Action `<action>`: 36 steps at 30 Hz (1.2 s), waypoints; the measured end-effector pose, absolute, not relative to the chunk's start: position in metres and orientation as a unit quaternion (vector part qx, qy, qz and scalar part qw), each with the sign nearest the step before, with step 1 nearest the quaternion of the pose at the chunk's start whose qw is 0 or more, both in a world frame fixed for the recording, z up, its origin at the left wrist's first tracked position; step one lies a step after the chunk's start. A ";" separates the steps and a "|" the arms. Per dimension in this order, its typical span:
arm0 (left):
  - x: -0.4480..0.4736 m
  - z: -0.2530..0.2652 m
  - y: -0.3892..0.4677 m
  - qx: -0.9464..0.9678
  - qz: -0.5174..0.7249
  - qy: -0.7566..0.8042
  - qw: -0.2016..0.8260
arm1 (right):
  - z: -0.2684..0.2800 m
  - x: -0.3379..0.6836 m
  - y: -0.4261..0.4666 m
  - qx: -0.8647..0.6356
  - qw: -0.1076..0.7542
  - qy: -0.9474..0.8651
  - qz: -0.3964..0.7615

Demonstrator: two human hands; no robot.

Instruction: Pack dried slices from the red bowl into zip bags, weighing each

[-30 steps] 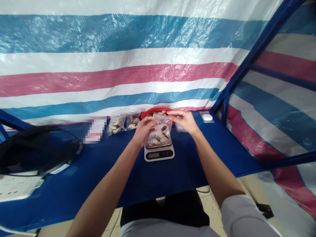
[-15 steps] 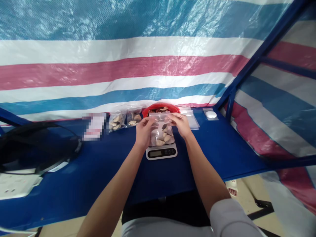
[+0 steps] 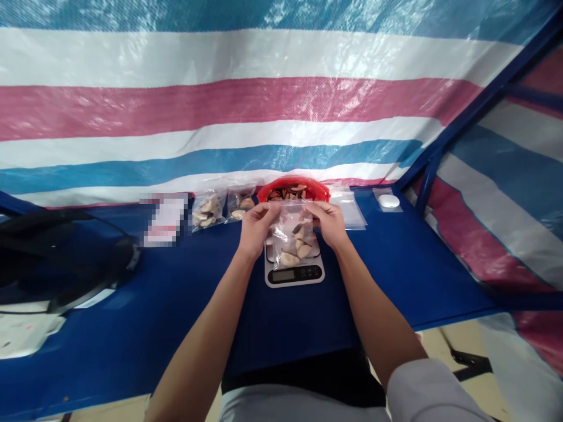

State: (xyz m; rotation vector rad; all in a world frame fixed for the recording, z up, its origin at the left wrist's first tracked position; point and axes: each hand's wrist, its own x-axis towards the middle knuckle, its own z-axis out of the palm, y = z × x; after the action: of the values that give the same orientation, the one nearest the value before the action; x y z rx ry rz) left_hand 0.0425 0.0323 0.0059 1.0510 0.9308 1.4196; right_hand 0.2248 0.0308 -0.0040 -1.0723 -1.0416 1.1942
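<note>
A clear zip bag with several pale, dark-edged dried slices in its lower part is stretched between my hands. My left hand pinches its upper left corner, and my right hand pinches the upper right corner. The bag hangs over a white digital kitchen scale; whether it rests on the scale's plate I cannot tell. Just behind the bag is a red basket holding many brown dried slices.
Two filled clear bags, one and another, lie left of the basket. Flat plastic bags are at its right, then a white oval case. Black headgear and a white power strip occupy the blue table's left side.
Both hands have drawn level along the bag's top edge, and the bag is now spread flatter and straighter. The camera view has shifted slightly.
</note>
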 end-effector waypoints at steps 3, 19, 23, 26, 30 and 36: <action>0.041 0.002 0.031 0.441 0.604 0.395 0.533 | -0.006 0.225 0.029 -0.463 0.583 -0.442 0.501; 0.036 -0.007 0.032 0.410 0.600 0.402 0.557 | -0.013 0.225 0.030 -0.475 0.606 -0.417 0.483; 0.036 -0.005 0.030 0.420 0.607 0.404 0.540 | -0.013 0.223 0.030 -0.463 0.621 -0.406 0.485; 0.035 -0.007 0.030 0.432 0.612 0.410 0.520 | -0.014 0.222 0.030 -0.457 0.620 -0.408 0.490; 0.033 -0.012 0.032 0.449 0.624 0.417 0.484 | -0.014 0.223 0.030 -0.472 0.590 -0.426 0.497; 0.030 -0.014 0.032 0.462 0.621 0.422 0.471 | -0.011 0.223 0.033 -0.443 0.591 -0.428 0.522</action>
State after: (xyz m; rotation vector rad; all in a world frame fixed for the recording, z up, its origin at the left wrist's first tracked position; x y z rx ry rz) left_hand 0.0295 0.0325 -0.0143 1.1319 1.0337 1.5217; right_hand 0.2234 0.0328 -0.0109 -1.0298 -0.9948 1.2142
